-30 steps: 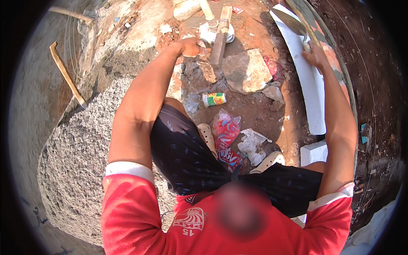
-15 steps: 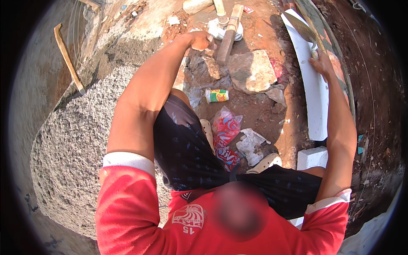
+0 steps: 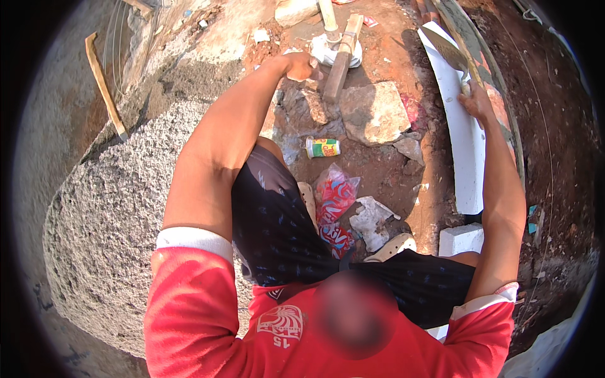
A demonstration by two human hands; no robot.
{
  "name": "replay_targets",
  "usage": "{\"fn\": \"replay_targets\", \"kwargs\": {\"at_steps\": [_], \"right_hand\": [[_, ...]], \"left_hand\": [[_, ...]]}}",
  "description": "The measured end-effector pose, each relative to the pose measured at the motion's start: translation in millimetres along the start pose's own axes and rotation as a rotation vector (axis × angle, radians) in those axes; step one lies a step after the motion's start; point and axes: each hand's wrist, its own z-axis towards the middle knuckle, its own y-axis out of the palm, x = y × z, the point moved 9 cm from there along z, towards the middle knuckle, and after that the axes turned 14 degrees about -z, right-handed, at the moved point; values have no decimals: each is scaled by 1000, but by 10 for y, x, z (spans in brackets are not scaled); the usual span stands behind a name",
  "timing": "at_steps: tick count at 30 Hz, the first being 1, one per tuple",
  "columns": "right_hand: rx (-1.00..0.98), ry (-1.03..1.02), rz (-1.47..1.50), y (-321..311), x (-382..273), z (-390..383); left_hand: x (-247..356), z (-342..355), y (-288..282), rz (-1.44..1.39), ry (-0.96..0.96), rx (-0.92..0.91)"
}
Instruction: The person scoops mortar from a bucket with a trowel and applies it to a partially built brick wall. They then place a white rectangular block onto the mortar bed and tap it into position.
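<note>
My left hand (image 3: 299, 67) hovers beside a short wooden post (image 3: 340, 69) and a white plastic bag (image 3: 321, 50), its fingers curled; whatever it may hold is hidden. At the right, my right hand (image 3: 474, 101) is closed on the pale handle of a trowel (image 3: 449, 49), whose metal blade points up and to the left over a long white block (image 3: 454, 145). A wooden strip (image 3: 459, 36) runs alongside the trowel, beside a mortared row of bricks (image 3: 493, 94). A large flat stone (image 3: 375, 110) lies between my hands.
A green-yellow can (image 3: 322, 148), red plastic packaging (image 3: 334, 201) and crumpled white scrap (image 3: 372, 223) lie between my feet. Rough grey concrete (image 3: 107, 233) rises at left, with a wooden stick (image 3: 104, 82) and wires beyond. A second white block (image 3: 460, 239) sits by my right leg.
My hands and the trowel have shifted slightly rightward in the picture, along with much of the ground scene. Both grips look much the same.
</note>
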Motion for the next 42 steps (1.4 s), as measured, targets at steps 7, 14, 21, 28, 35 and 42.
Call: {"fn": "replay_targets", "kwargs": {"at_steps": [7,14,21,28,35,42], "right_hand": [[-63,26,-19,8,-16,-18],[-106,86,74,-32,-68,-74],[-124,93,63,-24,-52,-71],[-148,79,68,39,-8,-38],[-122,53,62,51,31,-14],[-165,79,0,68,32,12]], "left_hand": [[24,26,15,-29,19,14],[-6,83,64,23,32,-48],[-10,90,64,66,29,-55],[28,63,74,44,26,-72],[-29,142,112,16,39,-85],[-96,225,116,31,64,-63]]}}
